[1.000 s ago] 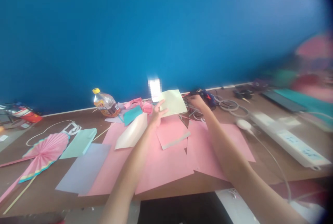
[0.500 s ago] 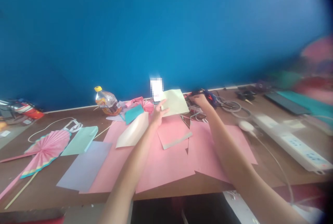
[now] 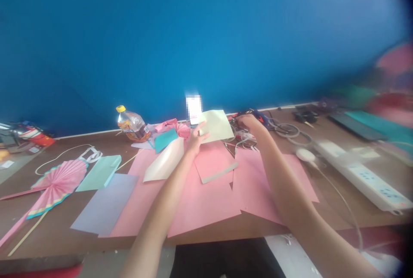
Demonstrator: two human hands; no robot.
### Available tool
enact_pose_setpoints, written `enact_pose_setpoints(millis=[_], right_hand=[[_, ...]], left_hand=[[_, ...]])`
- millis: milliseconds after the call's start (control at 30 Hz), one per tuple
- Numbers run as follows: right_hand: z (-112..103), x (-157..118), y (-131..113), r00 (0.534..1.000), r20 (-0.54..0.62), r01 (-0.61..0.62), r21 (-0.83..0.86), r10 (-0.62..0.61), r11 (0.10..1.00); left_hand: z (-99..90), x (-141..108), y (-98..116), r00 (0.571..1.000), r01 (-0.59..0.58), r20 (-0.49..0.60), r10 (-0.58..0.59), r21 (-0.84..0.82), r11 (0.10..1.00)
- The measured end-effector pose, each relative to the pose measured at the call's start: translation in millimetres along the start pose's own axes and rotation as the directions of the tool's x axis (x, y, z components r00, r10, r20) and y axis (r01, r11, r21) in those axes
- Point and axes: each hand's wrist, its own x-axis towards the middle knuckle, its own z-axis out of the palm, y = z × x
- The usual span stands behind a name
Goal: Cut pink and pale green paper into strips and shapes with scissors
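Note:
My left hand (image 3: 195,139) grips the left edge of a pale yellow sheet of paper (image 3: 217,126), thumb and fingers closed on it, and holds it tilted above the pink paper (image 3: 206,209). At the back of the table my right hand (image 3: 248,121) reaches into a clutter of cables and small dark items (image 3: 243,136). Its fingers are curled downward, and what they hold, if anything, is hidden. Below the yellow sheet lies a smaller pink piece with a pale strip along its edge (image 3: 219,174). A curled white sheet (image 3: 164,161) rests left of my left forearm.
On the left are a pink pleated paper fan (image 3: 61,181), a mint paper stack (image 3: 102,174) and a lilac sheet (image 3: 106,205). A yellow-capped bottle (image 3: 132,125) leans near the blue wall (image 3: 206,32). A white power strip (image 3: 364,179) and white cord (image 3: 342,198) lie right.
My right hand has shifted very slightly at the clutter, its fingers bent lower. The left hand keeps hold of the yellow sheet; the view has tilted a little.

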Motion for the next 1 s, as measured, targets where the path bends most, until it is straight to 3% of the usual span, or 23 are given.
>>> enact_pose_setpoints(millis=[133,233,467,567,667,800,1000], right_hand=[[2,-2,-2,0.992,0.057,-0.121,0.218,0.111,0.968],[-1,-1,-4,0.990,0.013,-0.137,0.295,0.139,0.946],[-14,4,-1,0.977,-0.127,-0.129,0.300,0.174,0.945],[-16,2,7,0.976,-0.183,-0.082,0.177,0.115,0.981],[-18,-1,16,0.971,-0.239,-0.052,-0.095,0.028,0.994],[-19,-3,23,0.973,-0.230,-0.087,-0.401,-0.009,0.912],[-27,-7,9,0.964,-0.225,-0.016,-0.585,-0.143,0.811]], left_hand=[[1.1,-1,0,1.000,-0.004,0.018,0.004,0.014,1.000],[2.1,-2,1,1.000,0.003,0.015,-0.003,0.024,1.000],[3.1,-3,2,1.000,0.008,-0.024,-0.008,-0.010,1.000],[2.6,-3,2,1.000,-0.010,0.002,0.010,0.000,1.000],[2.7,-3,3,1.000,-0.008,0.001,0.008,-0.013,1.000],[3.8,-4,4,1.000,0.011,-0.009,-0.011,-0.038,0.999],[-3.6,1,11,0.996,-0.027,-0.089,0.022,-0.053,0.998]])
